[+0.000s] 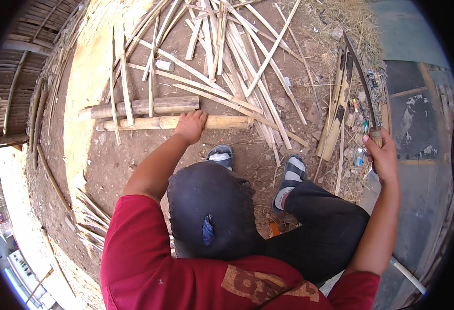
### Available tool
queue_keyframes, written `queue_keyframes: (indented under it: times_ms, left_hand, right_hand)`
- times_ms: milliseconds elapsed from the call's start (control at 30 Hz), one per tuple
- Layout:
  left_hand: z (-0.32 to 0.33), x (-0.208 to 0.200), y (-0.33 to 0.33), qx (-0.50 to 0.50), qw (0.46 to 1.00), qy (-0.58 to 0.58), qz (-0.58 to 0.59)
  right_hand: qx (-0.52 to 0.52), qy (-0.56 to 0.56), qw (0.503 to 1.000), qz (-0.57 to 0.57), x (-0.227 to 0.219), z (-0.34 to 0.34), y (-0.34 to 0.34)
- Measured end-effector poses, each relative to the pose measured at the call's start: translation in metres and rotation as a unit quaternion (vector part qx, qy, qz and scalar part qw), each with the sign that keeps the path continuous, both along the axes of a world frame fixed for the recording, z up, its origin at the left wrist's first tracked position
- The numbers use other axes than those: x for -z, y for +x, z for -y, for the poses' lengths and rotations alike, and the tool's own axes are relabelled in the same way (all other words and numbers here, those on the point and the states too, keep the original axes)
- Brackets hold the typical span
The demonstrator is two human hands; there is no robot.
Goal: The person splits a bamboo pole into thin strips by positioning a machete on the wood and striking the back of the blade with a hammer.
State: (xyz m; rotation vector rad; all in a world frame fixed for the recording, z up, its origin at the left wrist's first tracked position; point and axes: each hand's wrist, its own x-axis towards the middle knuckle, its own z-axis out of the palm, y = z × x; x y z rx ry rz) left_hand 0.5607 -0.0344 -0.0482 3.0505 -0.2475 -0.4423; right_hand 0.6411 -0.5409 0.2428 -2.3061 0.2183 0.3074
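My left hand [191, 126] rests on a pale bamboo pole [139, 123] lying crosswise on the dirt, its fingers curled over the far side. A second, browner bamboo length [170, 105] lies just beyond it, and a few thin strips cross over both. Out to the right, my right hand [382, 155] is wrapped around the wooden handle of a long machete [359, 75]. The dark blade points away from me, its tip curving to the left. A dark pad [211, 209] with a torn hole showing blue cloth covers my left leg.
Split bamboo strips [227, 46] lie in a loose heap ahead. Wider split pieces [335, 113] lie at the right, near straw and litter. My sandalled feet [290, 178] stand on the dirt between pole and body. A dark panel [418, 119] borders the right side; a woven wall [5, 88] stands left.
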Motion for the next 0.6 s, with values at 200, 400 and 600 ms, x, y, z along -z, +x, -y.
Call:
queue_keyframes:
  times_ms: [200, 400, 600]
  left_hand:
    - [0.008, -0.179, 0.054, -0.035, 0.955, -0.161, 0.248]
    - [0.037, -0.332, 0.064, -0.112, 0.903, -0.279, 0.307]
    - [0.092, -0.379, 0.047, -0.108, 0.839, -0.43, 0.314]
  right_hand:
    - [-0.028, 0.074, 0.996, 0.039, -0.009, -0.002, 0.0]
    - [-0.021, 0.136, 0.987, 0.087, -0.025, -0.007, -0.003]
    - [-0.041, 0.163, 0.979, 0.117, -0.042, -0.017, -0.014]
